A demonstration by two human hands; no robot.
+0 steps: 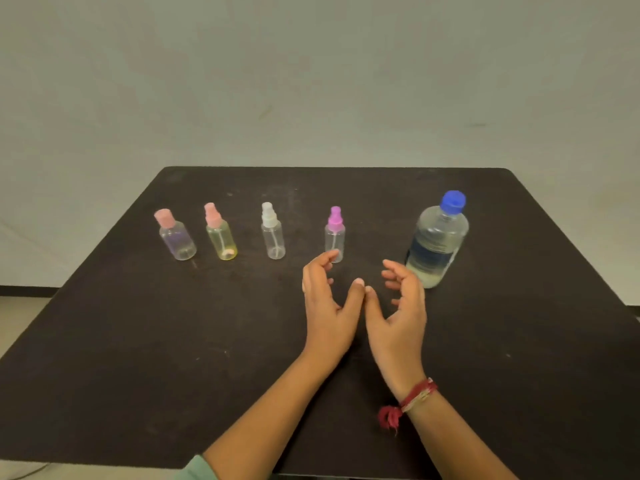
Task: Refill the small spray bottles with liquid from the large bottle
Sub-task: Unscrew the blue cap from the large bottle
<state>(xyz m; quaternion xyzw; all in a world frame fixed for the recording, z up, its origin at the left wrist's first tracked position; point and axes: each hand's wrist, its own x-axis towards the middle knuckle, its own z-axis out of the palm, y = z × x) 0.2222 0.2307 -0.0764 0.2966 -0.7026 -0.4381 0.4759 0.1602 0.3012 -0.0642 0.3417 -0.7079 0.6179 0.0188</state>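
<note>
**A:** What are the hands doing?

**B:** Both are bare and empty. The left hand [327,306] and the right hand [398,313] are near the middle of the dark matte table [138,341]. Their palms face each other, the fingers are loosely curved and the thumbs meet between them. Neither has hold of anything.

**A:** And the bottles?

**B:** The large clear plastic bottle with a blue cap [438,242] stands upright toward the right edge, just beyond the right hand's fingers. It is capped and holds clear liquid. Four small bottles stand in a row running toward the left edge:
- a clear spray bottle with a purple top [335,237]
- a clear spray bottle with a white top [273,237]
- a yellow-tinted bottle with a pink sprayer [221,237]
- a violet-tinted bottle with a broad pink cap [176,239]

All four are closed and look nearly empty.

**A:** What could go wrong?

**B:** The left forefinger's tip overlaps the base of the purple-topped bottle, and I cannot tell whether it touches. That bottle is narrow and probably light, so a careless nudge could topple it. Pouring is the bigger risk. The big bottle's mouth is wide and the small necks are narrow, so a fast tilt would likely send liquid over the table. An unsteadied small bottle could also tip under the stream.
</note>
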